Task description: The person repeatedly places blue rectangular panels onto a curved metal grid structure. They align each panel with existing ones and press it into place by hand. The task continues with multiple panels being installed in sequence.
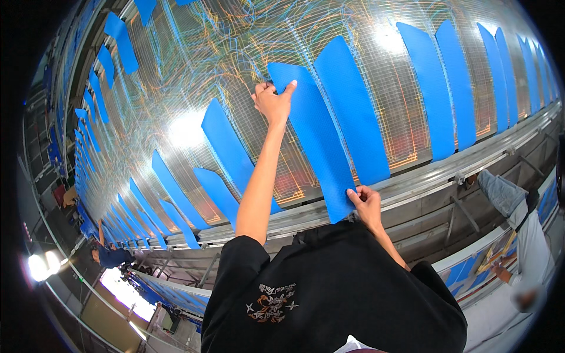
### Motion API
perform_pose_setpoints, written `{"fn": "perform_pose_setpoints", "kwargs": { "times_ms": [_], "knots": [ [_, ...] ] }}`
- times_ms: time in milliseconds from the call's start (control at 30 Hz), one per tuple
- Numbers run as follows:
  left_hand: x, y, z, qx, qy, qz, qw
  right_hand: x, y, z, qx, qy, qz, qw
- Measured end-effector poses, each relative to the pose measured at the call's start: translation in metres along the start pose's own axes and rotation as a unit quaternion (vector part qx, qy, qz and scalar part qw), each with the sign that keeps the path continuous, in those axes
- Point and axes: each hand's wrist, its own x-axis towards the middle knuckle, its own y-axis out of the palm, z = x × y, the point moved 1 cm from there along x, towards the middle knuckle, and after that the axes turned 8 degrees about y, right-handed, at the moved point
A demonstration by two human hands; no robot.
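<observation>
A long blue textured sheet piece (pixel 315 135) with an angled top edge lies slantwise in front of me. My left hand (pixel 275 101) pinches its far left corner, the thumb on top and the fingers partly hidden underneath. At the near end, my right hand (pixel 366 205) grips the right edge between thumb and curled fingers. That near end hangs over the metal rail toward my black shirt. Right beside it, a second blue piece (pixel 354 112) lies flat on the long table (pixel 247 35), whose surface carries many coloured lines and scuffs.
More blue pieces lie in pairs to the right (pixel 425 88) and left (pixel 226 135). A metal rail (pixel 412 176) runs along the near edge. Another person (pixel 527 235) is at the lower right by a second table; one more person (pixel 112 256) stands far left.
</observation>
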Motion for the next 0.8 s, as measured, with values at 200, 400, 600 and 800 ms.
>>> {"fn": "perform_pose_setpoints", "kwargs": {
  "times_ms": [200,400,600,800],
  "knots": [
    [-0.002,-0.003,-0.005,0.025,0.007,0.027,0.999,0.006,-0.003,-0.002,-0.016,-0.004,-0.002,1.0],
    [-0.002,0.003,-0.006,0.023,0.019,-0.012,0.999,0.007,-0.004,0.003,-0.015,0.0,-0.001,1.0],
    [-0.003,0.002,-0.01,0.008,0.018,-0.022,1.0,0.005,-0.005,0.006,-0.043,-0.008,0.001,0.999],
    [-0.002,0.001,-0.009,0.02,0.019,-0.027,0.999,0.006,-0.004,0.003,-0.047,-0.008,-0.003,0.999]
  ]
}}
